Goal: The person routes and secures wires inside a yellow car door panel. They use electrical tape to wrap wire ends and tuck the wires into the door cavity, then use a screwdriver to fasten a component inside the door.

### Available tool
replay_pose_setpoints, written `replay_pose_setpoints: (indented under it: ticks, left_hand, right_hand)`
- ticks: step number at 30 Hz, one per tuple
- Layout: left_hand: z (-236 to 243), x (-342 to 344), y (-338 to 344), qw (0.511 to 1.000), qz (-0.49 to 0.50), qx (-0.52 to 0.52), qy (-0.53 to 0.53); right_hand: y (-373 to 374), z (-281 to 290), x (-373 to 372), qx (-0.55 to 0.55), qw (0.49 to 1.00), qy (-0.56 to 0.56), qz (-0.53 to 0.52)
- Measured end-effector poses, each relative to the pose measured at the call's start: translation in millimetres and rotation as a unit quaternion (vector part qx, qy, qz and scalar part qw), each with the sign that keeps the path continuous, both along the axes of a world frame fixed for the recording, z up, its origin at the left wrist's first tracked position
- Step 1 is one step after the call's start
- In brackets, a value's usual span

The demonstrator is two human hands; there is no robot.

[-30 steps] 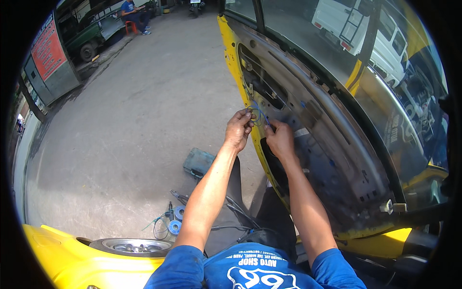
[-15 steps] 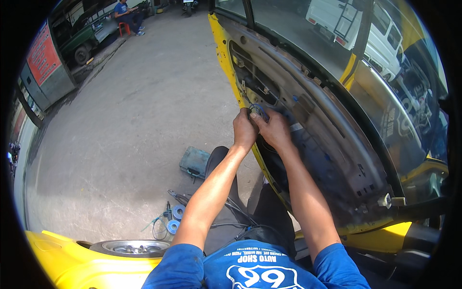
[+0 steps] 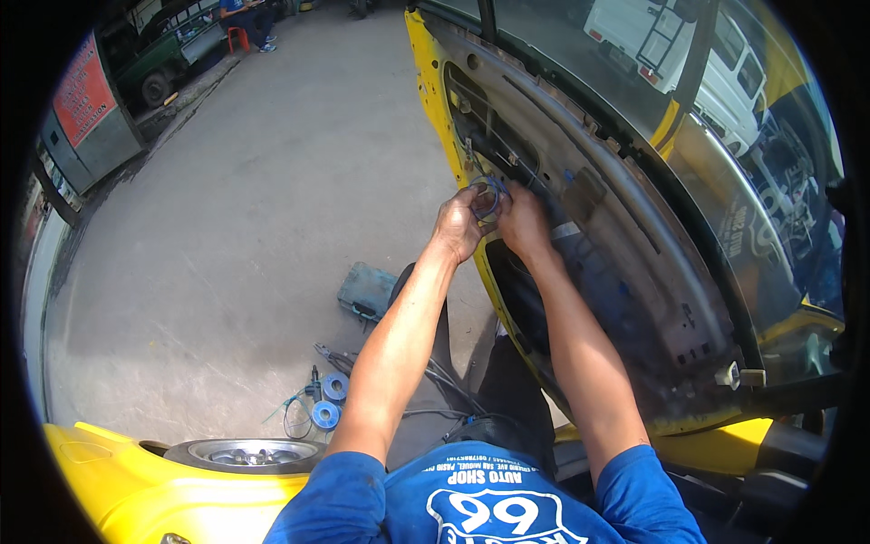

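In front of me stands a yellow car door (image 3: 431, 86), swung out, its inner metal bare and dark. Thin blue and dark wires (image 3: 490, 184) loop out near the door's left edge, beside an oval opening. My left hand (image 3: 460, 225) has its fingers closed round these wires. Close on its right, my right hand (image 3: 525, 222) pinches the same bundle, its fingertips partly hidden. The wire ends between my fingers are too small to make out.
On the concrete ground lie a teal case (image 3: 365, 288), blue-rimmed spools (image 3: 326, 414) and cables (image 3: 337, 360). A yellow fender and wheel (image 3: 249, 452) are at lower left. A person (image 3: 249, 20) sits far off by a green vehicle; a white van (image 3: 666, 54) shows through the window glass.
My hands have shifted slightly and turned, so the wire loop now shows more between them. The view has tilted a little, moving the door slightly right in the picture.
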State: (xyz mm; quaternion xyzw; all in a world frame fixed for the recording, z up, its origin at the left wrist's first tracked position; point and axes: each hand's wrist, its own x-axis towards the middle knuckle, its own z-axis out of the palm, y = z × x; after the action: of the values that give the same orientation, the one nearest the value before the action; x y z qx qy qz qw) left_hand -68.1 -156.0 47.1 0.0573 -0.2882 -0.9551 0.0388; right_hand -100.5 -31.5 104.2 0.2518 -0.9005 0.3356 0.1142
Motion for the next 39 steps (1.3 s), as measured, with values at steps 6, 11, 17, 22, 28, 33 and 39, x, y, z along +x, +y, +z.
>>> replay_pose_setpoints:
  ticks: [6, 11, 17, 22, 28, 33, 39]
  left_hand:
    - [12.5, -31.1, 14.3, 0.985, 0.138, -0.089, -0.056]
    - [12.4, -52.6, 0.7, 0.982, 0.171, -0.057, -0.061]
    - [7.0, -67.6, -3.5, 0.986, 0.149, 0.066, -0.034]
    - [2.8, -67.5, -12.9, 0.987, 0.14, 0.083, 0.002]
    - [-0.8, -58.8, -17.6, 0.988, 0.086, 0.111, 0.058]
    - [-22.4, -54.5, -21.8, 0.984, 0.054, 0.146, 0.087]
    - [-26.7, -61.6, -21.7, 0.974, 0.022, 0.165, 0.155]
  right_hand:
    - [11.1, -4.7, -20.3, -0.005, 0.991, -0.066, 0.119]
    - [26.5, 4.0, -29.9, 0.049, 0.963, -0.221, 0.143]
    - [17.2, 2.5, -18.3, 0.021, 0.959, -0.257, 0.116]
    - [23.2, 3.9, -13.7, 0.157, 0.98, -0.05, 0.113]
    - [17.2, -9.1, -40.9, 0.075, 0.977, -0.166, 0.11]
    - [2.2, -20.9, -53.6, 0.068, 0.987, -0.097, 0.109]
    - [-20.6, -7.2, -40.5, 0.04, 0.997, 0.023, 0.063]
